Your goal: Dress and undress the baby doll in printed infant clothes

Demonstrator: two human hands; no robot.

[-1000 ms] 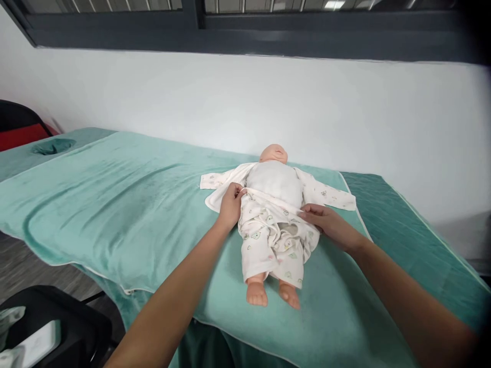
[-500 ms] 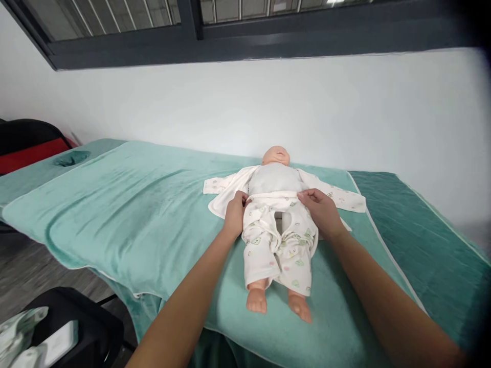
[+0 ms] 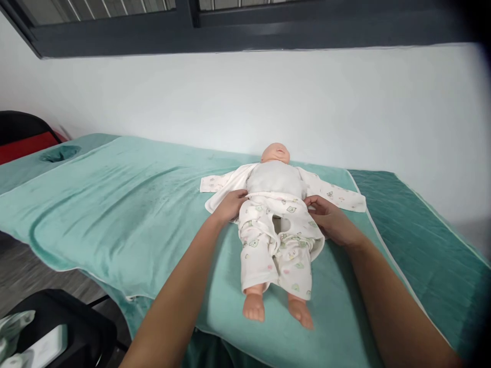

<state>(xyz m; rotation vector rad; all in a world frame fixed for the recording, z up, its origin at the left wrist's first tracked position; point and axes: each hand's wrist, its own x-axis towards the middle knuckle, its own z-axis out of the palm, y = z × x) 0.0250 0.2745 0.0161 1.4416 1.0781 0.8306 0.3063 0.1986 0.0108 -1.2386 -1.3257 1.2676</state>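
Note:
A baby doll (image 3: 274, 176) lies on its back, head toward the wall and bare feet toward me. It wears white printed baby trousers (image 3: 293, 253) with an open crotch, the waistband around its middle. A white printed jacket (image 3: 333, 195) lies spread open under its grey torso, sleeves out to both sides. My left hand (image 3: 231, 205) is closed at the left side of the waistband, its fingertips partly hidden by the cloth. Opposite it, my right hand (image 3: 332, 221) has its fingers bent and closed on the right side of the trousers, just below the waistband.
Green cloth (image 3: 126, 204) covers the bed, which has a face hole (image 3: 60, 153) at its far left. Behind runs a white wall (image 3: 172, 102) below a dark window frame (image 3: 245, 38). A black chair (image 3: 84, 322) with a white box (image 3: 48, 347) stands at lower left.
Both hands have shifted at the waist; the right moved outward and down from the front waistband to its side. The waistband now lies flatter. My view has tilted slightly downward.

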